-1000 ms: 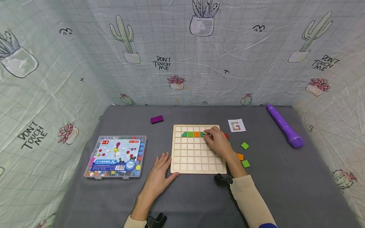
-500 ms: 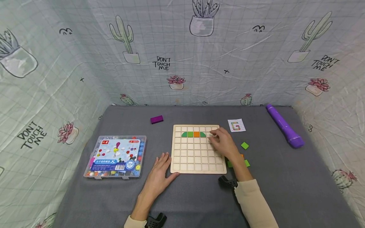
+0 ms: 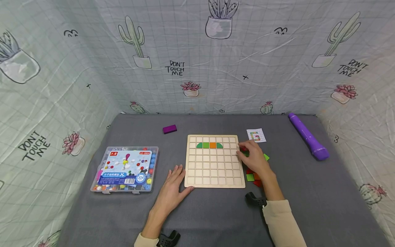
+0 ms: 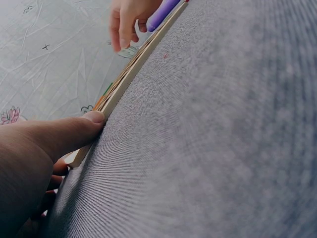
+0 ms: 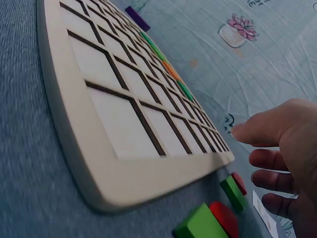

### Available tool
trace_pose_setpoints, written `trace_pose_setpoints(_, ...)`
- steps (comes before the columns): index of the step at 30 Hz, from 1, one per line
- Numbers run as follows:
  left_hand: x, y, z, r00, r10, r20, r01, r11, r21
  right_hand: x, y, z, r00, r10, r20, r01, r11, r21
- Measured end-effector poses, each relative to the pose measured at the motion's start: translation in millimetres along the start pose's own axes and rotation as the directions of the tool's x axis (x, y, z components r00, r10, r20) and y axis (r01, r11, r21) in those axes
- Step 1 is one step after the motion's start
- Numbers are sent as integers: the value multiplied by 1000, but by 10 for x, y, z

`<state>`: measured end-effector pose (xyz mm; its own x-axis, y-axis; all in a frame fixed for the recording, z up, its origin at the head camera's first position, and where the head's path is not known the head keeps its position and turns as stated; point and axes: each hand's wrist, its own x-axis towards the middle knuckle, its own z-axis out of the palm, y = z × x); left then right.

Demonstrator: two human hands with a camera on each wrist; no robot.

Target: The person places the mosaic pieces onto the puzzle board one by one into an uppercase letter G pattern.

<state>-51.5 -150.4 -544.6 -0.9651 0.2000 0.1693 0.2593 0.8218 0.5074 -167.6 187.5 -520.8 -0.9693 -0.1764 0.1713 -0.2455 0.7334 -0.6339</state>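
My left hand (image 3: 170,192) rests at the near left corner of a wooden grid board (image 3: 206,166). Its thumb touches the board's edge in the left wrist view, fingers extended. On the board's second row from the back sit two green rounded pieces, a light green square (image 3: 205,145) and an orange square (image 3: 213,145). Just beyond the board's right edge hovers my right hand (image 3: 255,157), fingers loosely bent and holding nothing visible. Beneath and around it lie loose red, green and orange pieces, partly hidden; a green block (image 5: 202,223) shows in the right wrist view.
A card with a coloured G pattern (image 3: 260,135) lies behind my right hand. Farther right is a purple microphone-shaped stick (image 3: 308,137). A clear plastic case of coloured beads (image 3: 124,169) stands left, and a purple block (image 3: 169,129) lies behind the board.
My right hand has withdrawn rightward from the green rounded piece on the board to above the loose pieces. The left hand stays where it was.
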Motion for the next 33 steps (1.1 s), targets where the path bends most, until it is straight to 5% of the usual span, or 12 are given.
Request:
trace_pose_setpoints(7, 5, -8, 3, 1000, 9, -9, -10, 1000, -3, -97, 107, -82, 998, 43, 44, -42, 999, -7)
trace_pose_setpoints(33, 12, 13, -2, 1000, 2, -1, -2, 1000, 4, -203, 270, -202, 996, 12, 92, -4, 997, -79)
